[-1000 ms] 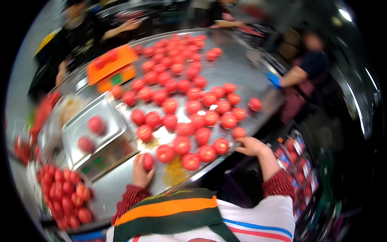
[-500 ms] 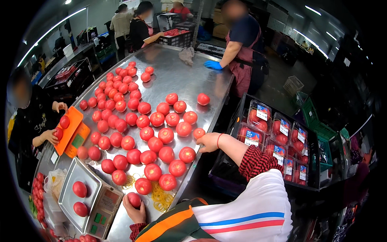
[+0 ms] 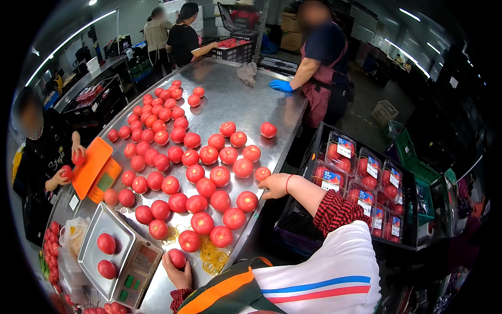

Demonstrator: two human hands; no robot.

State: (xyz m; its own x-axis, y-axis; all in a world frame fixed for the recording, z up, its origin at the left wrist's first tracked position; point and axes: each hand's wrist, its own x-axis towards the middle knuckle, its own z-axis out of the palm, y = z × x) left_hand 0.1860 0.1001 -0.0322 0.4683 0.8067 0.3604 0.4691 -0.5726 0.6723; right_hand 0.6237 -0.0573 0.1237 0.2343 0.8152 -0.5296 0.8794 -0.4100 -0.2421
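Many red tomatoes [image 3: 220, 176] are spread over a metal table [image 3: 225, 83]. Low in the view, my left hand [image 3: 179, 276] curls around a tomato [image 3: 177, 257] on the table, beside the scale. At the table's right edge my right hand [image 3: 275, 186] has its fingers bent against another tomato [image 3: 262, 174], which it partly covers. Two tomatoes [image 3: 106, 243] lie apart on the steel pan of a weighing scale [image 3: 137, 267]. Yellow rubber bands [image 3: 213, 257] lie in a heap right of my left hand.
A black crate [image 3: 327, 131] of labelled clear tomato packs [image 3: 361, 196] stands right of the table. At the left, a co-worker [image 3: 44, 152] holds tomatoes by orange trays [image 3: 91, 167]. Another person's blue glove [image 3: 281, 85] rests on the far edge, near a grey cloth [image 3: 247, 73].
The view has shifted slightly. At the left, the co-worker's hands and their tomatoes have moved apart at the orange tray. Both my hands stay at their tomatoes.
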